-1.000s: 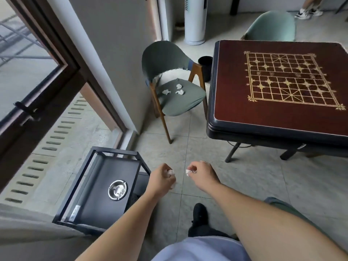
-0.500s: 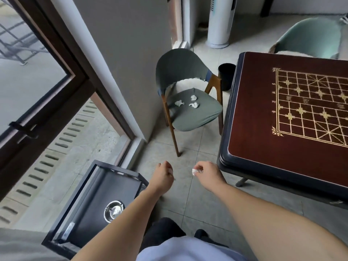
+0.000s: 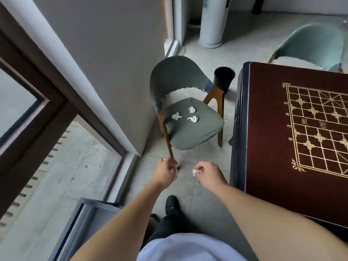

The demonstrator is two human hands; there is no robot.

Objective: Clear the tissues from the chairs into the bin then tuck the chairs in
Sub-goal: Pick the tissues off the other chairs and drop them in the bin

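Nearest the camera, both bare forearms reach forward over the grey tiled floor (image 3: 205, 153). The left hand (image 3: 166, 171) is curled into a loose fist; a sliver of white shows at its edges, but whether it clasps a tissue cannot be told for sure. The right hand (image 3: 210, 174) is also closed, with a crumpled white tissue (image 3: 195, 172) pinched at its fingertips. A black shoe (image 3: 171, 203) stands on the tiles below the hands.

Just beyond the hands stands a grey-green chair (image 3: 188, 125) with wooden legs, angled away from the Chinese chess table (image 3: 273, 147) at the right. Three crumpled tissues (image 3: 192, 119) lie on its seat, well apart from both hands. Behind the chair, beside the table's far corner, sits a black bin (image 3: 224, 77). Farther off, a second, lighter green chair (image 3: 312, 44) stands at the table's far side, and a white tower fan (image 3: 212, 21) stands by the wall.
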